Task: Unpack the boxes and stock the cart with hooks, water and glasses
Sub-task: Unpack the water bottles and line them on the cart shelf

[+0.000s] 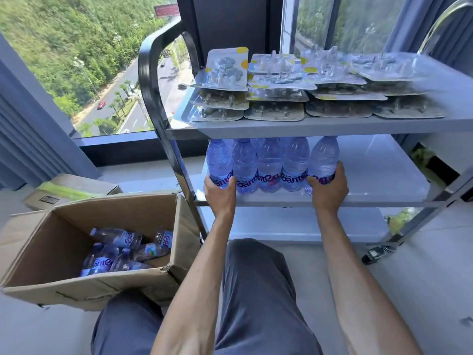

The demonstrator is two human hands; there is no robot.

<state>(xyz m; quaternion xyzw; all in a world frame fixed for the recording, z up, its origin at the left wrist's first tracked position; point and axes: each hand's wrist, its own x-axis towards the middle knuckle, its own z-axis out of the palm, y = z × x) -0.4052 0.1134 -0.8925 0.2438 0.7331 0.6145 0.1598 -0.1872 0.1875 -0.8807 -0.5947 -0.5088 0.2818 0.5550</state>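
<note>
A steel cart (320, 128) stands in front of me by the window. Its top shelf holds several stacked blister packs of hooks (276, 98). On the middle shelf (371, 175) stands a row of clear blue water bottles (268, 165) with purple labels. My left hand (220, 193) grips the leftmost bottle (218, 162) low down. My right hand (329, 185) grips the rightmost bottle (323, 160) around its label. An open cardboard box (107, 280) at the lower left holds several more bottles (122, 249) lying on their sides.
A second, closed cardboard box (76, 188) lies behind the open one. The cart's curved handle (151, 73) rises at the left; a caster (376, 253) shows at the lower right. The right part of the middle shelf is bare. My knees are below.
</note>
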